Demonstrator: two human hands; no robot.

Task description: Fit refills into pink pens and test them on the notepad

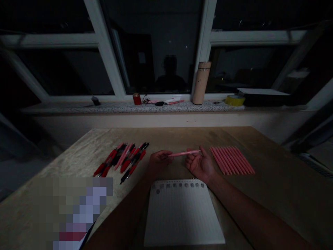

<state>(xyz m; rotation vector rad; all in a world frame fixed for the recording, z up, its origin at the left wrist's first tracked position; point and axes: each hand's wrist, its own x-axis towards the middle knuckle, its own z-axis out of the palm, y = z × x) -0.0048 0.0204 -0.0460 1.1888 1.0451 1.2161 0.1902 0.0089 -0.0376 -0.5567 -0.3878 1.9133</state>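
A slim pink pen [183, 153] is held level above the table between my two hands. My left hand [159, 160] pinches its left end. My right hand [200, 165] is turned palm up with curled fingers, its thumb and fingertips at the pen's other end. Just below my hands lies a lined notepad [182, 215] with a row of small round scribbles along its top edge. To the right of my right hand, several pink pens [232, 160] lie side by side in a neat slanted row. Left of my left hand is a loose group of red, black and pink pens [122, 159].
The table [273, 208] runs up to a window wall. On the speckled sill [109, 108] stand a tan flask [201, 83], a red jar [136, 99], a yellow tape roll [235, 100] and a dark box [262, 97]. A blurred-out item [85, 208] lies at the lower left.
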